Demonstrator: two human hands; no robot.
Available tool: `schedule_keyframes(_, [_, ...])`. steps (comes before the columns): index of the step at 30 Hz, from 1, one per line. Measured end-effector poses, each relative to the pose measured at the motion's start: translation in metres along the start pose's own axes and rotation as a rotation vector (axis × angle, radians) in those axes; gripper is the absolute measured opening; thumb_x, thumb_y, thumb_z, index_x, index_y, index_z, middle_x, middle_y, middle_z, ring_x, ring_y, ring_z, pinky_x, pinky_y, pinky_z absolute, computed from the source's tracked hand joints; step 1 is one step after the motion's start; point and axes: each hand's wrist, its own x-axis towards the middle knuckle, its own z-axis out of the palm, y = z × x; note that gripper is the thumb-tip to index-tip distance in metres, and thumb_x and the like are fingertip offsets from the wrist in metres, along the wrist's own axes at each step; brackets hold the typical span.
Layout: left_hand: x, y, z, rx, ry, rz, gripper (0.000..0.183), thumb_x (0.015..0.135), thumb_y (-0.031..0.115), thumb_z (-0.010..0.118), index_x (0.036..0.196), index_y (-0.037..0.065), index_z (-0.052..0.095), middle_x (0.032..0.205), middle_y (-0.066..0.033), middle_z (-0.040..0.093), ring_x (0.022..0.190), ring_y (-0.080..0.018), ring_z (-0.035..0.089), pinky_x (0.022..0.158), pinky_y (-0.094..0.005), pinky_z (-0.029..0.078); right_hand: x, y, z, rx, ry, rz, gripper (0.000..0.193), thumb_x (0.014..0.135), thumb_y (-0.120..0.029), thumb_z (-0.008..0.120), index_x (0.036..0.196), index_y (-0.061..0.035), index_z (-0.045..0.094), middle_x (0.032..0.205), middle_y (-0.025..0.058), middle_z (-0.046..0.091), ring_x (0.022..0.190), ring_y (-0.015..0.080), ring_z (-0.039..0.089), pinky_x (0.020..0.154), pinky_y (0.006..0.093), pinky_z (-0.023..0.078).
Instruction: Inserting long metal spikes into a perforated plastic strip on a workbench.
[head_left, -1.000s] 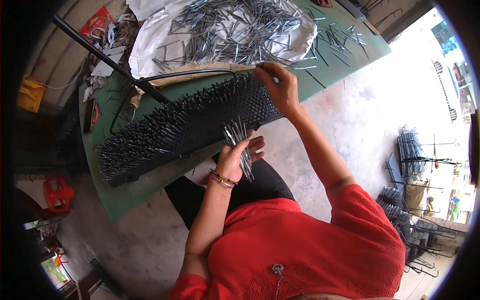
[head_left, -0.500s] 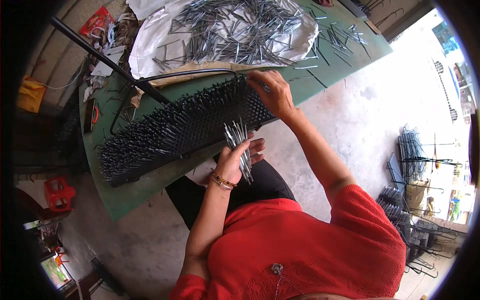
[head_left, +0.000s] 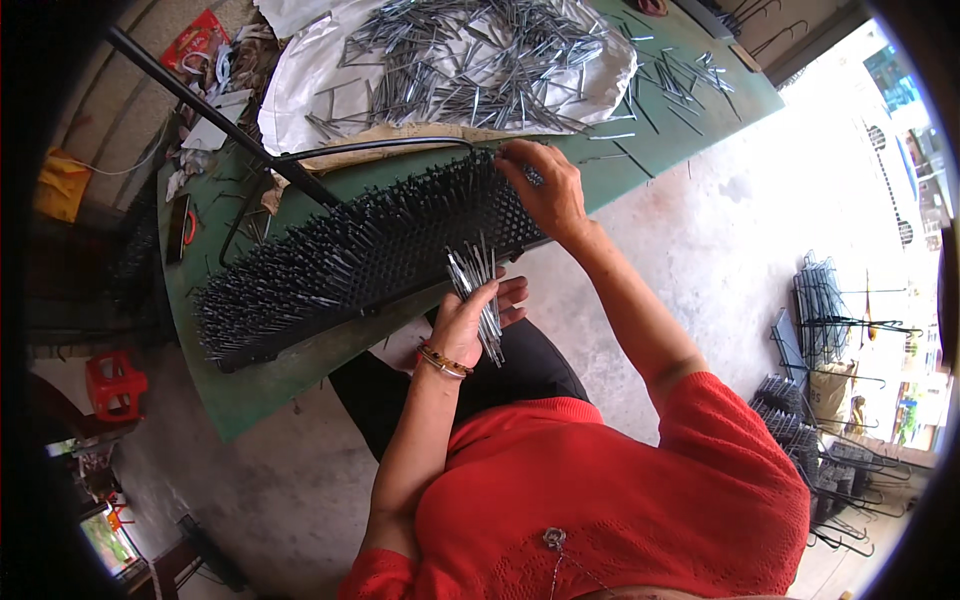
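A long black spiked rack (head_left: 350, 255) is laid across the green table (head_left: 300, 370), a bundle of metal pins (head_left: 478, 290) is gripped in the left hand (head_left: 470, 320) just near of it, and the rack's far right end is pinched by the right hand (head_left: 545, 190).

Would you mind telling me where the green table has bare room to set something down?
Bare strip on the green table between the black spiked rack and the near edge. Crowded: the pin pile on the white sheet, loose pins right of it, clutter at the far left.
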Motion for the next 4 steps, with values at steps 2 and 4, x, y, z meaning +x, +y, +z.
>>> schedule_keyframes(2, [-0.0001, 0.0001, 0.0001, 0.007, -0.003, 0.0, 0.026, 0.092, 0.013, 0.051, 0.115, 0.0, 0.048, 0.108, -0.0206, 0.061, 0.095, -0.026, 0.063, 0.078, -0.0388, 0.055, -0.0008, -0.0011, 0.0004, 0.027, 0.001, 0.076, 0.018, 0.078, -0.011, 0.071, 0.094, -0.006, 0.067, 0.09, 0.0086, 0.068, 0.084, 0.0231, 0.065, 0.072, 0.0328, 0.051])
schedule_keyframes(4, [-0.0002, -0.0001, -0.0002, 0.014, 0.003, -0.005, 0.027, 0.092, 0.013, 0.052, 0.116, 0.001, 0.048, 0.109, -0.0207, 0.061, 0.095, -0.026, 0.063, 0.078, -0.0388, 0.055, -0.0017, -0.0037, -0.0001, 0.038, 0.008, 0.091, 0.017, 0.079, -0.011, 0.071, 0.095, -0.006, 0.066, 0.092, 0.0088, 0.069, 0.085, 0.0224, 0.065, 0.074, 0.0327, 0.051])
